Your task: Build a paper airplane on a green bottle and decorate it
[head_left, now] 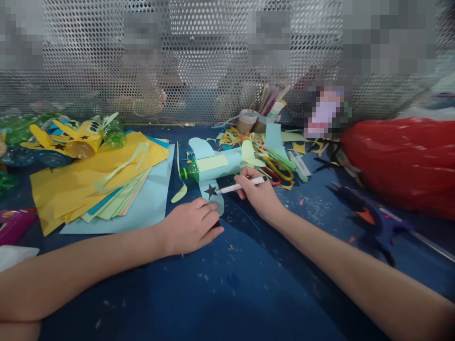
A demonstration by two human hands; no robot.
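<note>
A plane made from a green plastic bottle (192, 171) wrapped in light blue paper lies on the blue table, with light blue and pale green paper pieces on it. On its near paper wing (221, 202) is a filled black star (210, 191). My left hand (194, 225) has its fingers bent over that wing's left and near edge, holding it; the fingertips are partly hidden. Between the fingers of my right hand (258, 192) is a white marker (240, 185) with a black end, its tip at the star. Left of the bottle lies a pale green propeller-like strip (180, 193).
Yellow paper (88, 180) and light blue sheets (152, 203) are stacked at left, near plastic bottles. Scissors (279, 171), markers (300, 166) and paper scraps lie behind my right hand. At right are a glue gun (387, 222) and a red bulging object (401, 161). Perforated metal (206, 61) stands behind.
</note>
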